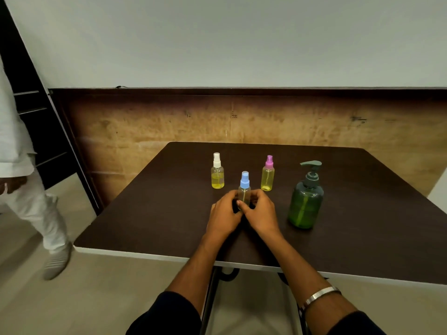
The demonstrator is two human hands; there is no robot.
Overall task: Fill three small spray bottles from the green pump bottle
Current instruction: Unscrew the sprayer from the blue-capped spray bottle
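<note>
A small spray bottle with a blue cap stands upright at the middle of the dark table. My left hand and my right hand both hold its clear body from either side, hiding its lower part. Behind it stand a white-capped spray bottle and a pink-capped spray bottle, each with yellow liquid inside. The green pump bottle stands upright to the right of my hands, untouched.
A person in white clothes walks on the floor to the left of the table. A wooden panel wall runs behind the table. The table's white front edge lies near me.
</note>
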